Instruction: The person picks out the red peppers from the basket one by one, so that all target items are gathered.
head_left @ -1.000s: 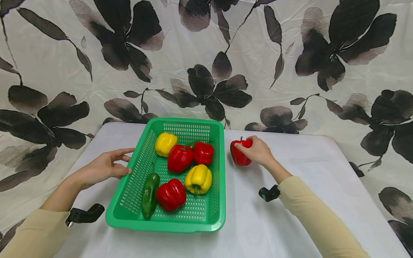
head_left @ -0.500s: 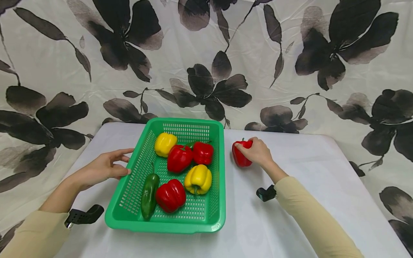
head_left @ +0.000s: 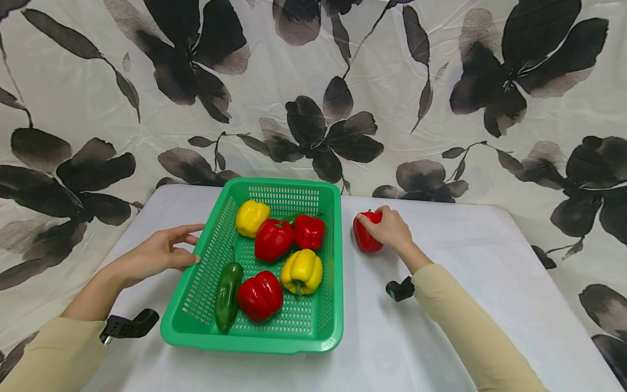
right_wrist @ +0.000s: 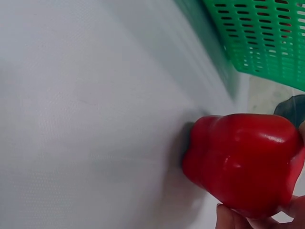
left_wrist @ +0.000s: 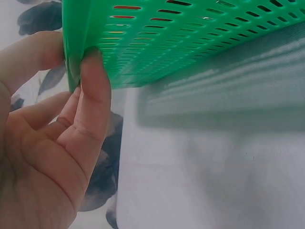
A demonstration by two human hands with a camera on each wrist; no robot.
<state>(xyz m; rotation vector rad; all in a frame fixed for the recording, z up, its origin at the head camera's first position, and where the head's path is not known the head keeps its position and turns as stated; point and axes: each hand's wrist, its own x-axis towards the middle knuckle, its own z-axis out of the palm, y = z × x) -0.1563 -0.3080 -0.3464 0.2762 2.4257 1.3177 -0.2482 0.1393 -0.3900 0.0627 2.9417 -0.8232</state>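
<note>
My right hand (head_left: 390, 227) grips a red bell pepper (head_left: 364, 237) by its upper part, just right of the green basket (head_left: 334, 305). In the right wrist view this bell pepper (right_wrist: 243, 162) stands close over the white cloth, fingertips along its side. At the basket's left side, my left hand (head_left: 155, 255) pinches the rim; in the left wrist view the basket's rim (left_wrist: 75, 28) passes between its fingers. Inside the basket lie several peppers: a yellow one (head_left: 252, 219) at the back, another yellow one (head_left: 301, 272), red ones (head_left: 260, 296), and a long green one (head_left: 228, 296).
A white-covered table (head_left: 455, 305) bears the basket and the separate pepper. Behind it hangs a pale curtain (head_left: 401, 65) with dark flowers. Black camera mounts (head_left: 129, 325) sit at both wrists.
My right hand has shifted slightly right with the red bell pepper, which stands a bit more apart from the basket. My right forearm has swung left. The left hand stays at the rim.
</note>
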